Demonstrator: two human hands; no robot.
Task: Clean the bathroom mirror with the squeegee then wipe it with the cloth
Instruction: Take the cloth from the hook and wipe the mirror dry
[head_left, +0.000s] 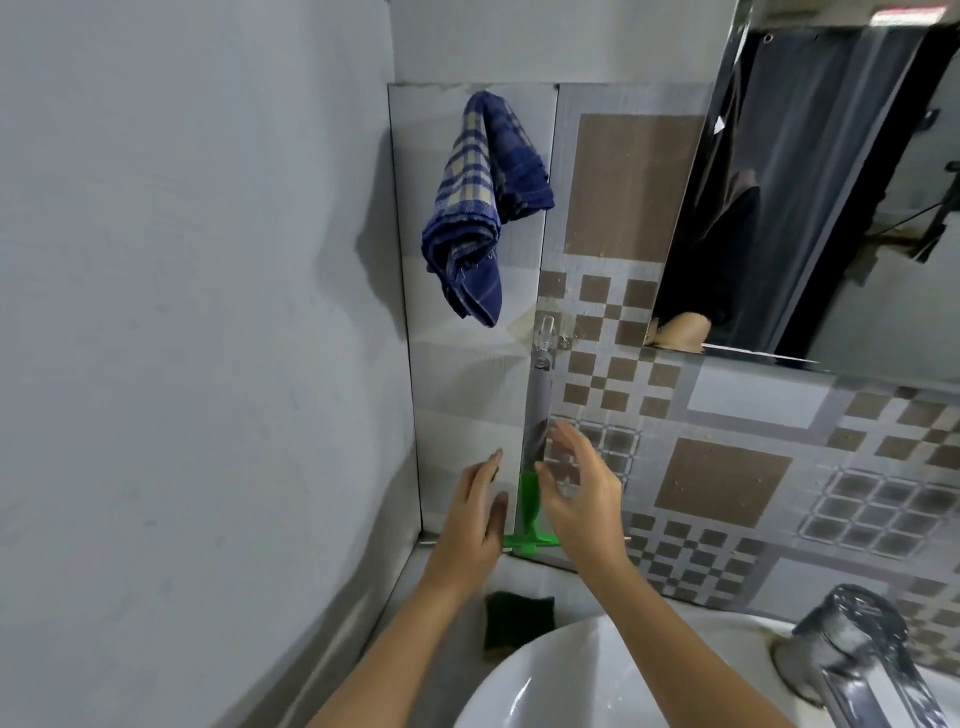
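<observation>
A squeegee (531, 499) with a grey handle and a green head hangs head-down from a clear wall hook (546, 332) in the tiled corner. My left hand (475, 512) is just left of it and my right hand (582, 493) just right of it. Both hands have their fingers spread and neither holds anything. A blue checked cloth (480, 208) hangs on the wall above the squeegee. The mirror (810, 197) is at the upper right and reflects a dark curtain.
A white sink (550, 686) sits at the bottom with a chrome tap (852, 654) on its right. A dark green sponge (517, 618) lies on the ledge beside the sink. A plain grey wall (182, 312) fills the left.
</observation>
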